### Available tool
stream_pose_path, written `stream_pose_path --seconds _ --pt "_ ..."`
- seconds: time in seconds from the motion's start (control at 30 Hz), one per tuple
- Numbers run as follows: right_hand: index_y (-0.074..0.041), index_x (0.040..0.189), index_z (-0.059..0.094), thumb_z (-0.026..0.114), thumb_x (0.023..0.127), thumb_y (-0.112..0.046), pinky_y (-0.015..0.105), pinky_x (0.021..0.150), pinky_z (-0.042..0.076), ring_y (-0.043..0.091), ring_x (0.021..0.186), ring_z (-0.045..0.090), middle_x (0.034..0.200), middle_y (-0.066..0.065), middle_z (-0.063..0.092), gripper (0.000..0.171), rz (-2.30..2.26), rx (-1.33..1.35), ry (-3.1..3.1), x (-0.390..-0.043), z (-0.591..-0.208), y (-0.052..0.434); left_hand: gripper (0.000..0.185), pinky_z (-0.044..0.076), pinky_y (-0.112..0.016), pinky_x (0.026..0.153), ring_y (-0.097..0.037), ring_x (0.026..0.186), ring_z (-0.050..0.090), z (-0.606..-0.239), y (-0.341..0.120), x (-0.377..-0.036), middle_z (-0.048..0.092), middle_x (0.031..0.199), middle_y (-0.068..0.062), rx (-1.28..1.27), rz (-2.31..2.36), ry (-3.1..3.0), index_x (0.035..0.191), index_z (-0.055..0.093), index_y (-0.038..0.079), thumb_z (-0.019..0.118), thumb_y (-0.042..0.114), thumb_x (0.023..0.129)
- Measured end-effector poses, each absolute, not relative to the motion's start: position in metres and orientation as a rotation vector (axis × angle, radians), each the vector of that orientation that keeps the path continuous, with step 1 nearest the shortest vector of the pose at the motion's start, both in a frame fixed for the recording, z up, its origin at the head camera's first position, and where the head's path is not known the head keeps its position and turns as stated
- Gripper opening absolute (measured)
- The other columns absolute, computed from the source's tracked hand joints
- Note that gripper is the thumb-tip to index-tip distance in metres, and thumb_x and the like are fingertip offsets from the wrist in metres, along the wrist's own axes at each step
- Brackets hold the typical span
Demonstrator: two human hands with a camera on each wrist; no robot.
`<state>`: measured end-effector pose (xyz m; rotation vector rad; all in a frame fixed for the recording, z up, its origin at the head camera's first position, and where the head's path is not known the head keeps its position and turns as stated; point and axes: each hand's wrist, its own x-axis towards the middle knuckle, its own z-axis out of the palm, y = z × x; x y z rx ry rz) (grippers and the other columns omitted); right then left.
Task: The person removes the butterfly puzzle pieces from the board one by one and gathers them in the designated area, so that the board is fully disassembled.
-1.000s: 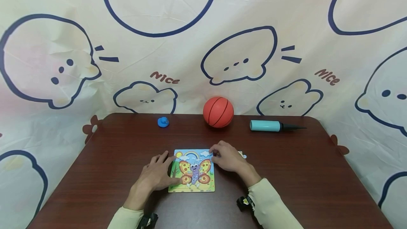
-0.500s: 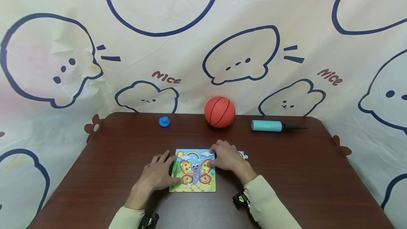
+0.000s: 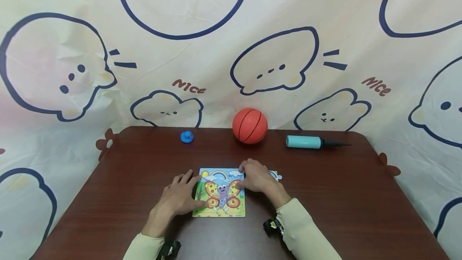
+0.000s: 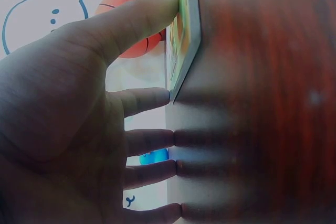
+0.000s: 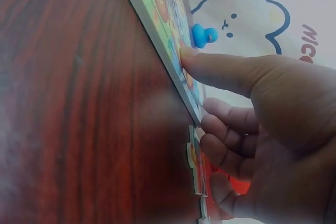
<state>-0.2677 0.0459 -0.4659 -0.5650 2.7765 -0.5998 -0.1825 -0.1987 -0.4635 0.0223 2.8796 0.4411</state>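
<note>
A square butterfly jigsaw puzzle (image 3: 222,196) lies flat on the dark wooden table. My left hand (image 3: 177,196) is at its left side, thumb on the picture and index fingertip at the edge. In the left wrist view, the other fingers of that hand (image 4: 58,114) are spread, their tips on the tabletop. At the upper right corner is my right hand (image 3: 258,178). Its thumb presses on the picture in the right wrist view, while the loosely bent fingers (image 5: 231,116) lie by the corner. Loose puzzle pieces (image 5: 195,163) lie beside that corner, partly hidden by the right hand.
Along the back of the table (image 3: 343,196) stand a small blue rubber duck (image 3: 187,137), an orange toy basketball (image 3: 250,126) and a light blue hand pump (image 3: 304,142) with a black nozzle. A printed cloth (image 3: 213,63) hangs behind the table.
My right thumb has moved down and left onto the butterfly's wing from near the upper right corner, and the right forearm shifted slightly left. My left hand keeps its place on the puzzle.
</note>
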Motion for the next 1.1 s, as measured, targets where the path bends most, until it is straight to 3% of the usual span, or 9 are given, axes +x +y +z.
stream_pose_path --seconds 0.43,0.67,1.1 --pt "-0.016 0.107 0.057 0.084 0.073 -0.03 0.029 0.073 0.046 0.013 0.085 0.051 0.093 -0.003 0.055 0.046 -0.746 -0.565 2.753 -0.2669 -0.4694 0.0425 0.091 0.033 -0.072 0.101 -0.046 0.139 0.03 -0.4602 -0.2 -0.1818 0.029 0.157 -0.018 0.023 0.443 2.884 0.145 0.045 0.017 0.076 0.059 0.07" --pt "-0.019 0.119 0.057 0.08 0.076 -0.021 0.026 0.065 0.042 0.011 0.076 0.05 0.087 -0.004 0.053 0.049 -0.792 -0.668 2.725 -0.2665 -0.4717 0.0424 0.09 0.032 -0.071 0.102 -0.046 0.139 0.03 -0.4591 -0.1985 -0.1829 0.029 0.157 -0.018 0.019 0.447 2.887 0.144 0.045 0.017 0.077 0.057 0.07" --pt "-0.024 0.122 0.058 0.078 0.083 -0.019 0.026 0.071 0.046 0.011 0.079 0.053 0.087 -0.006 0.057 0.045 -0.851 -0.681 2.709 -0.263 -0.4733 0.0463 0.089 0.033 -0.071 0.101 -0.046 0.139 0.03 -0.4606 -0.1982 -0.1843 0.03 0.157 -0.018 0.025 0.44 2.886 0.144 0.045 0.017 0.076 0.057 0.071"
